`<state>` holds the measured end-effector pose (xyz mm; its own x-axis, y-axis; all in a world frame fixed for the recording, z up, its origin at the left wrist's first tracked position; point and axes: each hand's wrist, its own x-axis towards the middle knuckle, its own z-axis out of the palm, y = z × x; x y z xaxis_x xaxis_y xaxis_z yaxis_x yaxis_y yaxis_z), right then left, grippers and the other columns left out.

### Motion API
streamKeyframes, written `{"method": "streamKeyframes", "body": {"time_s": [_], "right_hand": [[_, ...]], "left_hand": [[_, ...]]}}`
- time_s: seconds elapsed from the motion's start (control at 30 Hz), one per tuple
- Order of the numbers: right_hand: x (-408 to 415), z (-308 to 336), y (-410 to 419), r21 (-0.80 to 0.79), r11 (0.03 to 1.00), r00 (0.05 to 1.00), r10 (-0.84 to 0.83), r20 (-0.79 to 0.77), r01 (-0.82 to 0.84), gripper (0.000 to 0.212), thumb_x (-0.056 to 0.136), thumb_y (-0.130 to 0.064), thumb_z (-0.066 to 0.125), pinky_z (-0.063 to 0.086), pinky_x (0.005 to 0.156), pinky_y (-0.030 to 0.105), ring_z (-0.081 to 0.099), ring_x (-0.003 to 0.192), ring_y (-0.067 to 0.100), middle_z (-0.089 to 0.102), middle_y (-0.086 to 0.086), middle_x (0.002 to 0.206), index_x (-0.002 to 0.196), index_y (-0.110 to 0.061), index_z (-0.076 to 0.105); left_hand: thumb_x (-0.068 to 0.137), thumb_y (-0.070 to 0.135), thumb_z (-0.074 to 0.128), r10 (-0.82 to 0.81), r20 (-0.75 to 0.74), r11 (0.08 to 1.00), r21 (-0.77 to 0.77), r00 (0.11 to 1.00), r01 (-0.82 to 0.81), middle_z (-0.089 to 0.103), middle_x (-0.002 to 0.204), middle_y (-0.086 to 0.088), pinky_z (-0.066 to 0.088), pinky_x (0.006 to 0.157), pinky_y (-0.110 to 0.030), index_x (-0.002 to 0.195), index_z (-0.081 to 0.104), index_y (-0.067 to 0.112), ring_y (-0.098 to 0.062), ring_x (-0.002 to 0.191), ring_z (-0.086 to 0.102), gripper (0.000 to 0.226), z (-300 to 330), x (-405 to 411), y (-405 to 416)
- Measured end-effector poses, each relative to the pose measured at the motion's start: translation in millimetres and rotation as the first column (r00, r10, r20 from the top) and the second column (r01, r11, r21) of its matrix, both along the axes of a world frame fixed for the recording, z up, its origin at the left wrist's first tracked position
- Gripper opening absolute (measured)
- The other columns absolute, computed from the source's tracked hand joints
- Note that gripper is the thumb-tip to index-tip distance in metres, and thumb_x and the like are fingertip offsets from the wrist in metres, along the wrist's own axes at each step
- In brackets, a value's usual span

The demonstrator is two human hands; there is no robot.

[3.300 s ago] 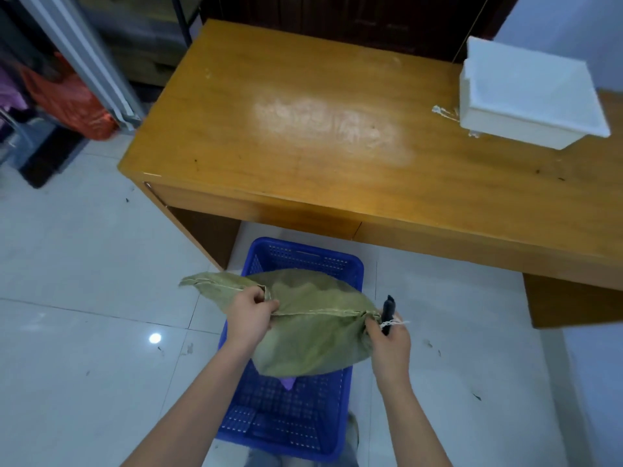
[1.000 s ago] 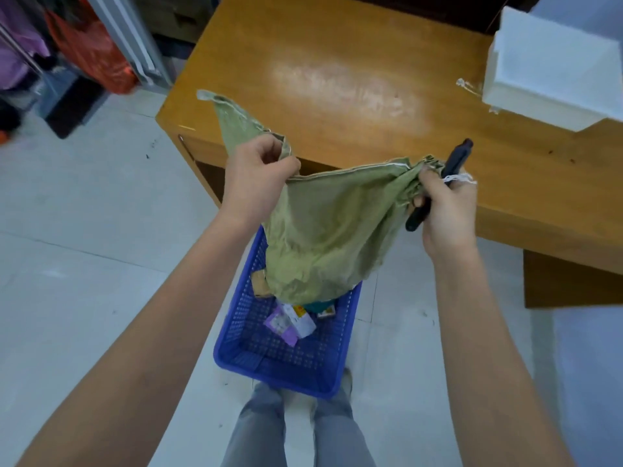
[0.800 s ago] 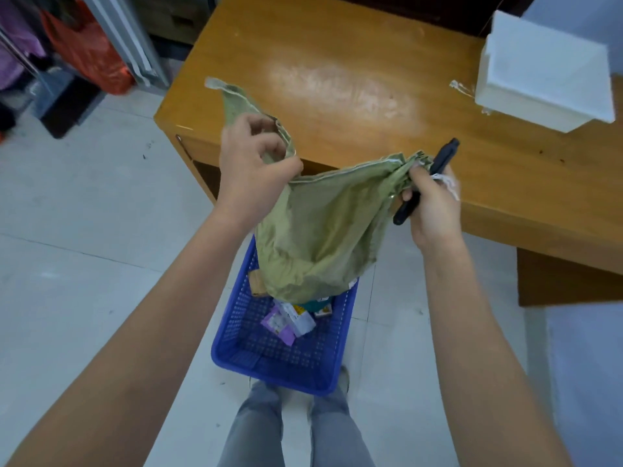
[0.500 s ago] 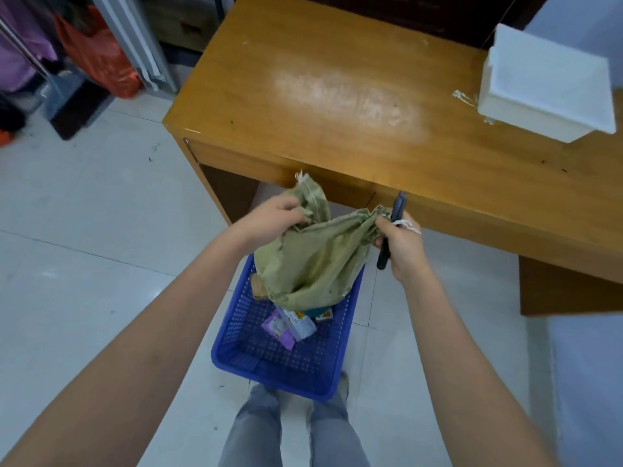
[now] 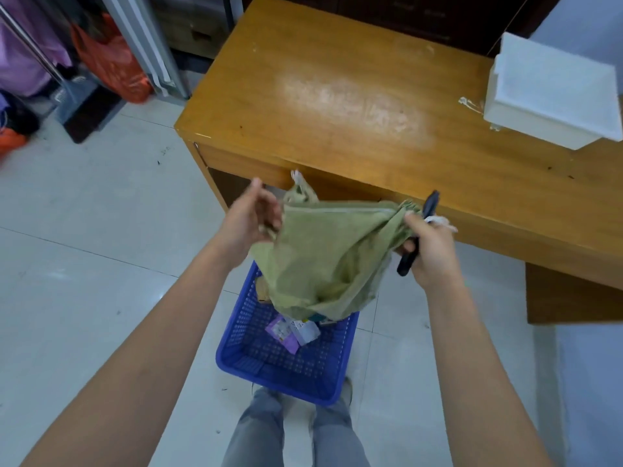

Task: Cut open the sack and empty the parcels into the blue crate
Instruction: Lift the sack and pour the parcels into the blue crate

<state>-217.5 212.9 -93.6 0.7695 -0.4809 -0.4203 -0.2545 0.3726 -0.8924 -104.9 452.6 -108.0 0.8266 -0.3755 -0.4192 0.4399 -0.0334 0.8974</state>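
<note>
The limp green sack [image 5: 330, 257] hangs mouth-down over the blue crate [image 5: 286, 369], which stands on the floor in front of my feet. My left hand [image 5: 249, 220] holds the sack's left edge with its lower fingers, thumb and forefinger lifted. My right hand [image 5: 431, 254] grips the sack's bunched right corner, a black cutter [image 5: 418, 230] and a scrap of white string. Several parcels [image 5: 293, 332], purple and white among them, lie in the crate; a brown one [image 5: 263, 288] shows at the sack's left. The sack hides the crate's far end.
A wooden desk [image 5: 337, 106] stands just beyond the crate, with a white box [image 5: 553, 92] on its right end. An orange bag [image 5: 111, 62] and a metal rack sit at the far left. My legs [image 5: 293, 433] stand behind the crate on white floor tiles.
Both hands came down from desk-top height with the sack, then rose slightly. The sack is more bunched. My left hand shifted its hold, and one corner now sticks up.
</note>
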Motion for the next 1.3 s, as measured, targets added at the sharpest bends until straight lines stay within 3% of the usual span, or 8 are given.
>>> {"method": "streamKeyframes", "body": {"time_s": [0.1,0.3,0.5,0.63,0.83,0.97,1.1,1.3], "right_hand": [[7.7,27.0,-9.0,0.247,0.960,0.978,-0.166,0.125,0.131,0.022,0.095,-0.015,0.046,0.036,0.037,0.014,0.033,0.030,0.003,0.048,-0.011,0.043,0.074,-0.013,0.051],[26.4,19.6,3.0,0.802,0.583,0.923,-0.366,0.119,0.128,0.048,0.097,-0.023,0.042,0.044,0.038,0.009,0.037,0.024,0.004,0.051,-0.007,0.040,0.058,-0.008,0.066],[32.9,-7.6,45.9,0.854,0.520,0.980,-0.166,0.114,-0.011,0.053,0.096,-0.027,0.038,0.033,0.089,0.006,0.038,0.026,0.003,0.053,-0.004,0.036,0.059,-0.005,0.069],[26.0,18.0,28.9,0.644,0.762,0.961,-0.224,0.159,0.072,0.027,0.094,-0.025,0.047,0.049,0.045,0.015,0.034,0.028,0.004,0.048,-0.007,0.045,0.076,-0.013,0.061],[-7.0,0.1,-1.4,-0.322,0.938,0.991,0.108,-0.085,-0.130,0.071,0.074,-0.040,0.068,0.050,0.088,0.031,0.062,0.080,0.005,0.062,0.007,0.103,0.135,-0.013,0.045],[-25.5,-43.6,38.9,-0.118,0.879,0.872,0.426,-0.242,-0.463,0.132,0.048,-0.063,0.078,0.022,0.118,0.043,0.027,0.142,0.018,0.024,0.001,0.156,0.151,-0.021,0.007],[-43.2,-73.4,92.8,0.160,0.827,0.790,0.563,-0.245,-0.540,0.063,0.075,-0.011,0.071,0.052,0.090,0.027,0.065,0.100,0.012,0.063,0.003,0.120,0.133,-0.015,0.048],[-66.3,-98.2,83.1,0.265,0.947,0.897,0.270,-0.350,-0.182,0.014,0.077,-0.001,0.063,0.054,0.057,0.024,0.068,0.063,0.017,0.072,0.006,0.073,0.089,-0.006,0.067]], "left_hand": [[0.056,0.083,0.059,0.117,0.237,0.986,-0.146,0.964,-0.083,0.052,0.120,0.004,0.047,0.087,-0.029,0.121,0.040,0.021,-0.010,0.110,0.053,0.092,2.2,12.7,8.9],[0.038,0.084,0.066,-0.519,0.141,0.851,0.170,0.843,0.496,0.045,0.145,0.001,0.032,0.111,-0.040,0.149,-0.005,0.036,-0.016,0.133,0.043,0.140,-18.7,-16.9,-12.7],[0.074,0.013,0.078,-0.335,0.179,0.934,0.195,0.925,0.300,0.058,0.111,0.006,0.049,0.082,-0.017,0.127,0.042,0.019,-0.020,0.112,0.057,0.064,-33.1,-56.8,-65.4],[0.089,0.004,0.058,-0.167,0.266,0.979,0.160,0.950,0.127,0.065,0.098,0.007,0.052,0.079,-0.022,0.110,0.057,0.012,-0.018,0.104,0.063,0.023,-3.5,-46.0,-62.4],[0.092,0.012,0.051,0.184,-0.114,0.877,-0.430,0.976,-0.216,0.073,0.091,-0.002,0.060,0.078,-0.033,0.107,0.062,0.013,-0.015,0.081,0.071,0.019,51.0,-9.6,-40.5],[0.100,0.026,0.035,0.280,-0.397,0.899,-0.211,0.874,-0.383,0.061,0.065,-0.004,0.052,0.049,-0.019,0.076,0.056,0.012,-0.019,0.058,0.060,0.035,21.1,-38.9,-22.3],[0.100,0.025,0.036,0.328,-0.508,0.945,0.172,0.797,-0.279,0.047,0.073,-0.011,0.046,0.064,-0.034,0.074,0.051,0.010,-0.024,0.065,0.046,0.034,-32.8,-87.8,4.6],[0.097,0.014,0.044,0.421,-0.435,0.878,-0.024,0.796,-0.478,0.061,0.094,-0.002,0.058,0.063,-0.032,0.117,0.043,0.019,-0.016,0.071,0.066,0.021,-56.0,-79.8,5.1]]}}
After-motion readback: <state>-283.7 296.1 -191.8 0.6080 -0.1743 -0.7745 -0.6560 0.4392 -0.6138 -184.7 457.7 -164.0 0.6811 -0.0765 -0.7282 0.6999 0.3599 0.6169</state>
